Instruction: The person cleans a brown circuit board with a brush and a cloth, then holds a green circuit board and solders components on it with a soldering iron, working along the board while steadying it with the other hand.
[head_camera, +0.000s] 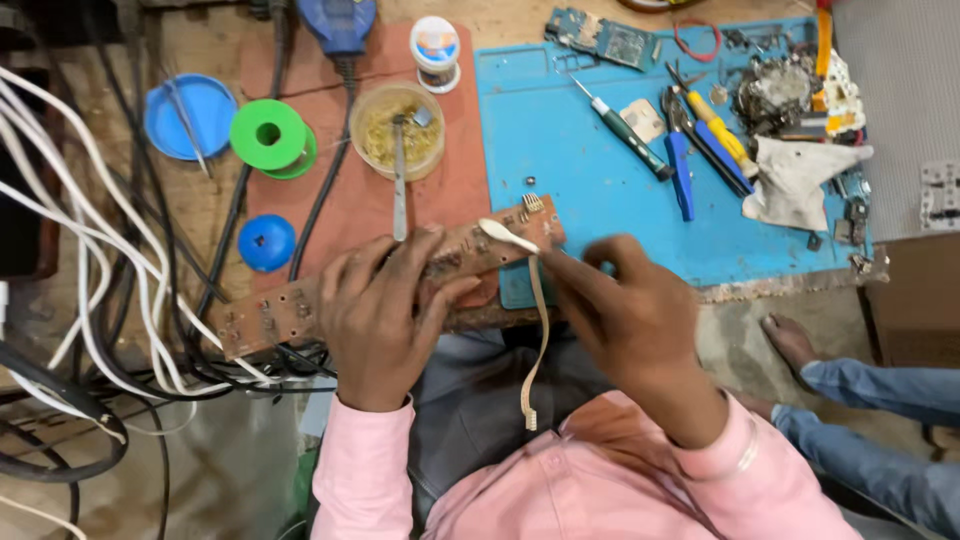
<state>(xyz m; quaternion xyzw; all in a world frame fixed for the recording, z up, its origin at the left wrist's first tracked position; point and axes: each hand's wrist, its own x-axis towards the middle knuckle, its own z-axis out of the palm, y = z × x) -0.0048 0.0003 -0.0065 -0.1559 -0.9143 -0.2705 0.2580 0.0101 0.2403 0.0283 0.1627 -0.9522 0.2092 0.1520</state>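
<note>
**Long board held off the counter edge, ribbon dangling**

Cluttered and worn, the counter (200, 215) carries a blue mat (590, 170) on its right half and a reddish pad (350, 190) beside it, with white and black cables (90, 260) spilling over the left edge.

Across the front edge lies a long brown circuit board (300, 300), tilted, its right end over the mat. The left hand (385, 315) clamps its middle, fingers curled over the top face. The right hand (625, 310) pinches a pale flat ribbon (535, 330) where it meets the board's right end; the ribbon's free end hangs loose toward the lap.

As I judge it, the main risk is the ribbon: a pull at an angle could tear it from its joint or lift the pads. The board is long and gripped in only one place, so it may flex or slip toward the cables. The hanging plug could also snag on the pink sleeve.

Containers, largest first: a clear round tub (398, 130) holds yellowish, tangled-looking stuff, with a metal tool (400, 190) resting in it; a blue dish (190, 117) holds a thin metal probe; a small white pot (436, 50) is shut, contents unseen. A green solder spool (270, 135) sits between dish and tub.
</note>
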